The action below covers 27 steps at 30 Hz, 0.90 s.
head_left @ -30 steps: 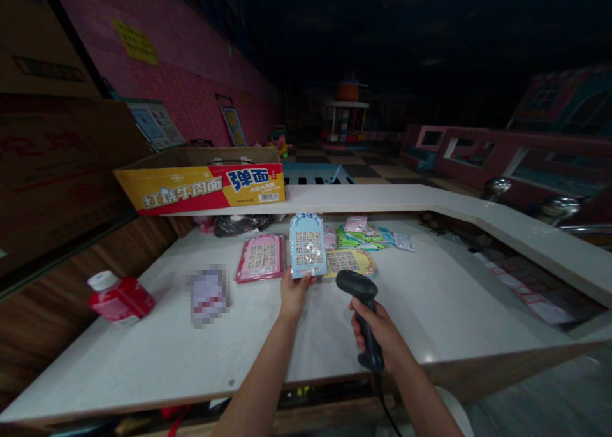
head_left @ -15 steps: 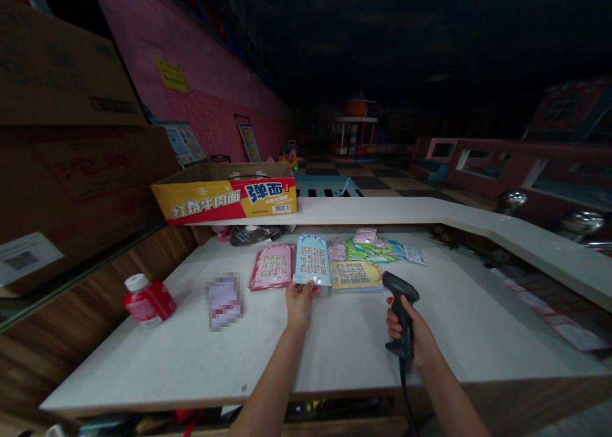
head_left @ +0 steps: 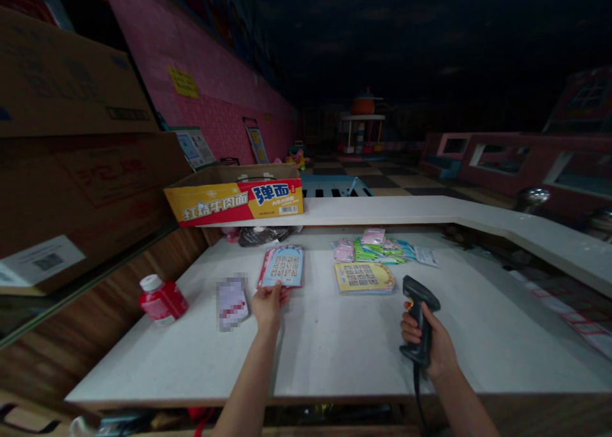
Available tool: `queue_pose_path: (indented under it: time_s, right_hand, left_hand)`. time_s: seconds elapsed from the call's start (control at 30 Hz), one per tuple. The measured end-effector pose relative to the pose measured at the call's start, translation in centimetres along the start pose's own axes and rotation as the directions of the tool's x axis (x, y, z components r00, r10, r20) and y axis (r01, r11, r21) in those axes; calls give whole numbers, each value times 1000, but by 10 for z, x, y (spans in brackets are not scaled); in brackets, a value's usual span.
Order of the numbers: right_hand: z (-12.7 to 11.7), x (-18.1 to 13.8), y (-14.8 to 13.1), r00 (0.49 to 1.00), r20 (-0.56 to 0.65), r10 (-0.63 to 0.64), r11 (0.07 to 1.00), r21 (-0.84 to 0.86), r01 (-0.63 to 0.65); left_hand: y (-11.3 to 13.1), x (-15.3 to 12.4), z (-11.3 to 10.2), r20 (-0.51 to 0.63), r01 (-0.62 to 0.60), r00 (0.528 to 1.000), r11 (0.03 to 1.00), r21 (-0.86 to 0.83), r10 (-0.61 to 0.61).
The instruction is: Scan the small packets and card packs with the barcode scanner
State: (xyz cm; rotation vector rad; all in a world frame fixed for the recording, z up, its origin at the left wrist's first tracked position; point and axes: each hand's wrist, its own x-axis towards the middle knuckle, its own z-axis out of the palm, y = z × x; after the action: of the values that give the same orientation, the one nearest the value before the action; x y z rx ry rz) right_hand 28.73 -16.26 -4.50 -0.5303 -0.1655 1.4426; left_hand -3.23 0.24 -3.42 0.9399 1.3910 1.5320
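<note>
My left hand (head_left: 268, 304) pinches the lower edge of a light blue printed card pack (head_left: 285, 266), thumb on top. This pack lies over a pink pack (head_left: 264, 268), whose left side peeks out beneath it. My right hand (head_left: 433, 341) is wrapped round the handle of a black barcode scanner (head_left: 419, 319), its cable running down off the table's front edge. Between the hands, a pile of yellow printed packs (head_left: 364, 277) lies flat. Behind that pile sits a heap of small green, pink and blue packets (head_left: 382, 249).
A red bottle with a white cap (head_left: 162, 300) and a blurred-out item (head_left: 232, 302) stand on the white table (head_left: 325, 348) at left. An open noodle carton (head_left: 239, 198) rests on the raised ledge (head_left: 382, 208). Big cardboard boxes (head_left: 86, 182) are stacked far left.
My left hand has carried the blue pack leftward from beside the yellow pile onto the pink pack. The scanner has shifted slightly right in view, still in my right hand.
</note>
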Motion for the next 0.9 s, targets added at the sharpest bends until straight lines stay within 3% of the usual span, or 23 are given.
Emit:
queue_pose_path:
  time_s: [0.07, 0.1, 0.2, 0.27, 0.37, 0.47, 0.6, 0.7, 0.83, 0.9]
  right_hand:
    - [-1, 0, -1, 1000, -3, 10, 1000, 17, -10]
    - [-1, 0, -1, 1000, -4, 14, 1000, 17, -14]
    - [-2, 1, -2, 1000, 2, 15, 1000, 3, -15]
    - [-2, 1, -1, 1000, 7, 11, 1000, -4, -11]
    - [-4, 2, 1, 1000, 11, 4, 1000, 5, -4]
    - [-7, 6, 3, 1000, 15, 11, 999, 33, -11]
    - [-8, 11, 5, 1000, 31, 2, 1000, 7, -2]
    - [-6, 15, 4, 1000, 31, -5, 1000, -11, 5]
    - [-4, 21, 4, 1000, 13, 12, 1000, 3, -12]
    - [-4, 24, 5, 1000, 7, 12, 1000, 7, -12]
  left_hand:
    - [0, -6, -7, -12, -111, 993, 955, 274, 118]
    - [2, -10, -9, 13, -206, 975, 889, 409, 220]
    - [14, -16, -8, 223, -497, 844, 557, 665, 487]
    - [22, -16, -4, 369, -596, 765, 364, 715, 529]
    - [25, -12, 1, 476, -611, 759, 235, 755, 444]
    - [17, -8, 2, 471, -571, 786, 181, 801, 400]
    - [4, -4, 0, 436, -554, 765, 138, 821, 475]
    - [0, 1, -2, 434, -589, 718, 145, 795, 544]
    - [3, 1, 3, 439, -702, 619, 209, 681, 651]
    - [4, -5, 15, 491, -757, 613, 281, 591, 619]
